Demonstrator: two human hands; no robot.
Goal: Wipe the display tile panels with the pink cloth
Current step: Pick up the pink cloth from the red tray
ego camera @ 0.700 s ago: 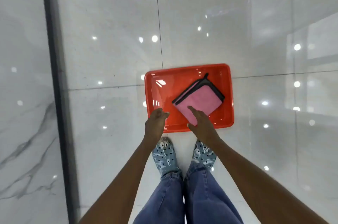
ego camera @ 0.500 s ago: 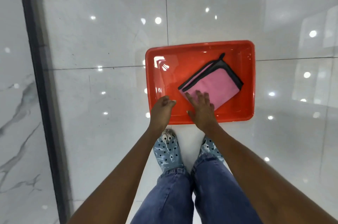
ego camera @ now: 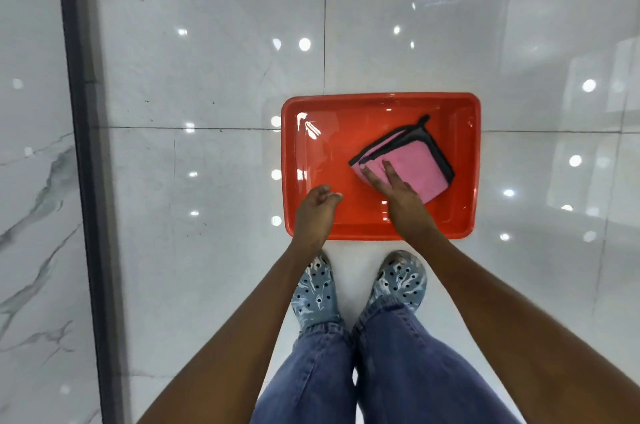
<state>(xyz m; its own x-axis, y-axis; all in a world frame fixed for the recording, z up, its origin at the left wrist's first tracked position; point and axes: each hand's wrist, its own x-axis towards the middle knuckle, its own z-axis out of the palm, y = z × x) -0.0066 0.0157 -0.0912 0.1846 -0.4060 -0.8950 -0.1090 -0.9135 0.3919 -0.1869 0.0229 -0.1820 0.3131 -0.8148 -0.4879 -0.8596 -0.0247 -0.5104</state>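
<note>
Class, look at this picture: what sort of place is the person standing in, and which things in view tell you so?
Probably a tile showroom. Large glossy white floor tiles mirror rows of ceiling lights, and a marble-veined panel in a dark frame stands at the left. A red tray holds a pink cloth.

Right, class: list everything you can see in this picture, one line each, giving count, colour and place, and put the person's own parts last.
tray: one, red-orange, on the floor ahead of the feet
cloth: one, pink with dark edging, folded, in the tray's right half
floor tiles: several, glossy white
marbled panel: one, white with grey veins, far left behind a dark frame
shoes: two, blue-grey patterned
jeans: blue
left hand: loosely curled over the tray's near-left edge
right hand: fingers straight on the cloth
</note>
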